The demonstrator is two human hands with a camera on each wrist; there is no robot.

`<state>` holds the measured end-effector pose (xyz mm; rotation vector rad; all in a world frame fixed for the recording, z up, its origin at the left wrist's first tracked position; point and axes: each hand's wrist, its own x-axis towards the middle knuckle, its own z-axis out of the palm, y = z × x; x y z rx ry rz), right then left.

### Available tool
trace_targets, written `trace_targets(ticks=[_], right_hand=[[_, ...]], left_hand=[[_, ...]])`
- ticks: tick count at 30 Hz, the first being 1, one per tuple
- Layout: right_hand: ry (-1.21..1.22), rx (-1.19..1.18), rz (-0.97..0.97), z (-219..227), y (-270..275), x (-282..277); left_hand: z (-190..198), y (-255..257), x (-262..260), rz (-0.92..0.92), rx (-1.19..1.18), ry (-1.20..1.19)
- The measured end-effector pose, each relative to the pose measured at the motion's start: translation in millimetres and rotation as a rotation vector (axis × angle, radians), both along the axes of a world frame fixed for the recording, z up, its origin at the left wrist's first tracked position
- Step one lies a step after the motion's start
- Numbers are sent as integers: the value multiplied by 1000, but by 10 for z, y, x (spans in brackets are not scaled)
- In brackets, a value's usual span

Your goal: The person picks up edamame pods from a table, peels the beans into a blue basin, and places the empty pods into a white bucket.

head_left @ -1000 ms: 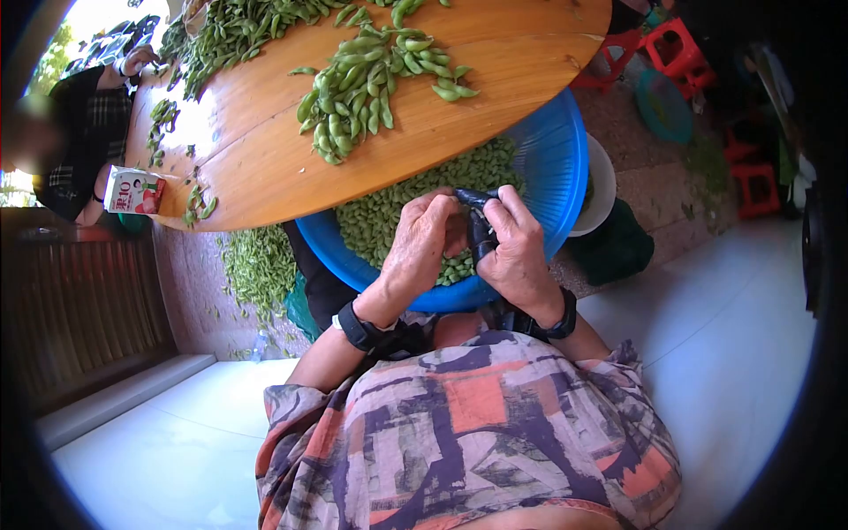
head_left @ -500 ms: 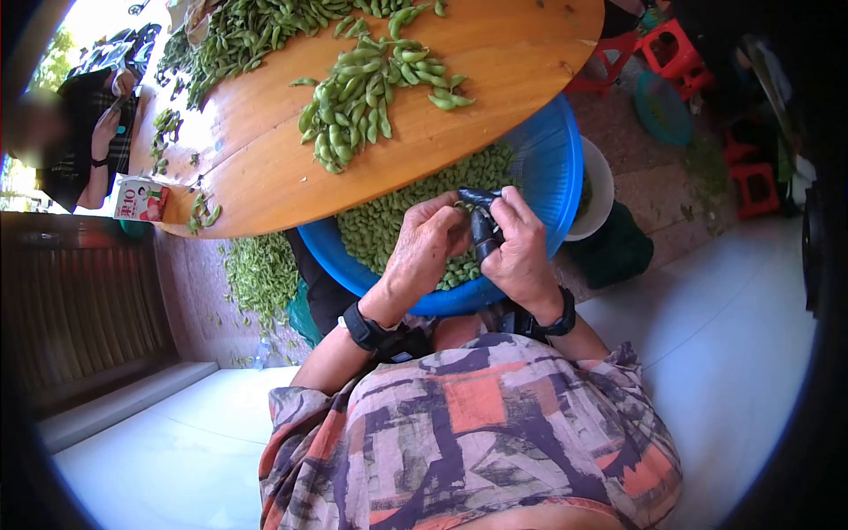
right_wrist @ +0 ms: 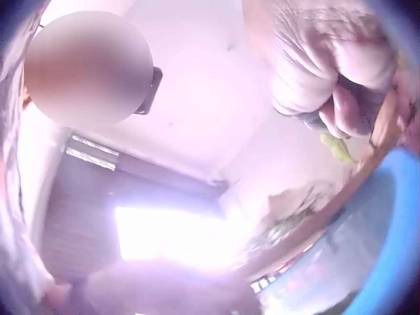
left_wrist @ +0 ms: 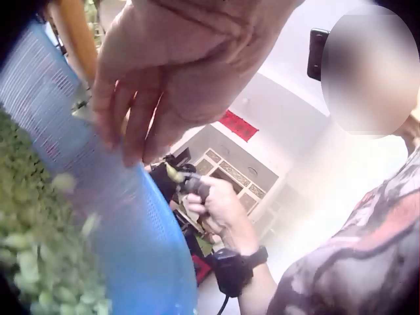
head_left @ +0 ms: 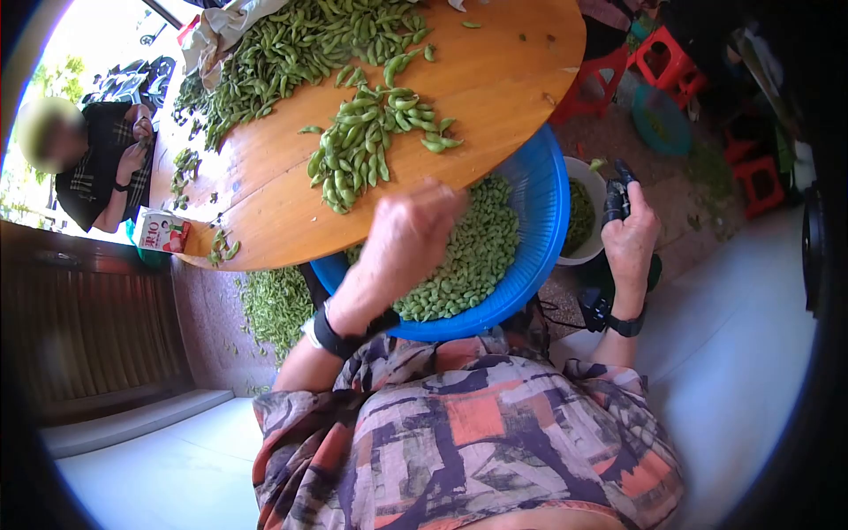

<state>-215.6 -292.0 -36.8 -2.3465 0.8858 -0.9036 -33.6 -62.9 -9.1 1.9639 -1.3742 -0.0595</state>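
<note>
My left hand (head_left: 411, 231) hangs over the blue basin (head_left: 555, 212), beside the table's edge. In the left wrist view its fingers point down, loose, with blurred green beans (left_wrist: 63, 182) in the air below them. Shelled soybeans (head_left: 468, 265) fill much of the basin. My right hand (head_left: 632, 231) is out to the right by the white bucket (head_left: 579, 256), with black covers (head_left: 613, 205) on thumb and forefinger, which stand apart. A yellow-green soybean pod (head_left: 598, 164) shows just off its fingertips, over the bucket's far rim; the left wrist view shows this pod (left_wrist: 175, 172) close to the covered fingertip.
On the wooden table (head_left: 495, 79) lie a near heap of soybean pods (head_left: 358, 146), a larger pile (head_left: 291, 57) and a drink carton (head_left: 163, 231). Another person (head_left: 102, 168) sits at the far left. Red stools (head_left: 667, 62) and a teal basin (head_left: 661, 119) stand at the right. Green husks (head_left: 276, 300) cover floor at left.
My hands were together over the basin; now they are apart. The right hand has moved right to the bucket, the pod leaving its fingertips. The left has turned over, beans dropping beneath it.
</note>
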Motion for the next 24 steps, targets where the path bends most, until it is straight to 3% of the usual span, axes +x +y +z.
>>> trace_targets(ticks=[3,9,11,12,13,16,17,19,21,24], right_hand=[[-3,92,-9,-4,36,-52],[-109,114,74,-101,240,95],[-47,437,240,-76,343,149],[-168,428,325,-63,454,241],[-130,525,383,-43,529,284],[-141,585,495,-31,716,438],[-149,694,553,4,758,470],[-148,807,612,15,809,474],[-186,1085,707,4,842,474],[-152,1145,772,-6,849,448]], left_hand=[[17,-206,389,181,-47,-163],[-59,-303,552,180,43,-220],[-61,-272,481,198,49,-171],[-62,-242,428,215,53,-121],[-60,-224,368,210,54,-117],[-46,-162,100,223,-58,209],[-75,-131,22,222,-55,215],[-135,-56,-113,88,-266,799],[-165,29,-194,85,-254,886],[-239,134,-241,28,-290,1097]])
